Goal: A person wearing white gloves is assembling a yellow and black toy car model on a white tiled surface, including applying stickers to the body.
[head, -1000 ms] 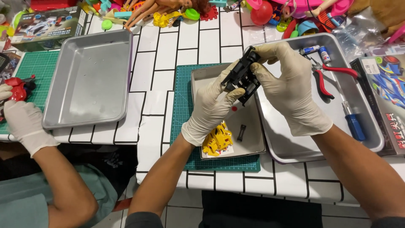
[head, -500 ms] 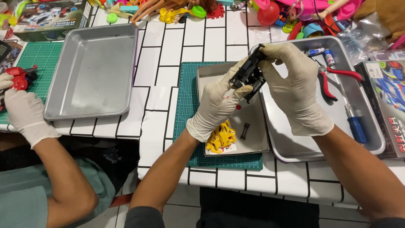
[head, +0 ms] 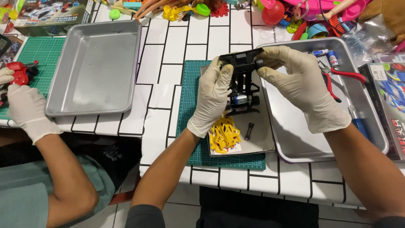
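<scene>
two gloved hands hold one black toy car chassis (head: 242, 80) upright above the small tray (head: 261, 141).

since a second ago the chassis has turned from a tilt to end-up. left hand (head: 213, 95) closed on its side, right hand (head: 301, 86) pinching its top end. yellow parts (head: 224, 135) lie below; a co-worker's hand (head: 25, 107) is well apart, leaving open desk (head: 168, 46) at left.
</scene>
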